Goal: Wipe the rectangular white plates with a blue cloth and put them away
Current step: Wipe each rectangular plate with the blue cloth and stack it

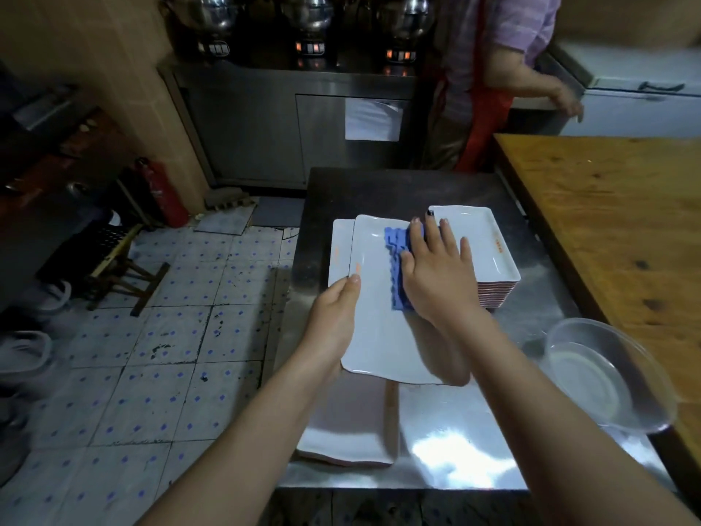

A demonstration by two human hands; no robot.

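Right hand presses cloth on plate — bowl perhaps holds water.

The room is dimly and unevenly lit. The strongest light is caught at 6 o'clock, where a white patch of glare is spread over the steel table. A soft shadow of the right hand and wrist is cast onto the white plate, at 6 o'clock of the hand. The top, from 10 to 2 o'clock, is left in gloom, broken only by small orange glows. Straight edges are bowed near the borders, as on the wooden table at 3 o'clock. Blur is seen on the clear bowl at 4 o'clock.
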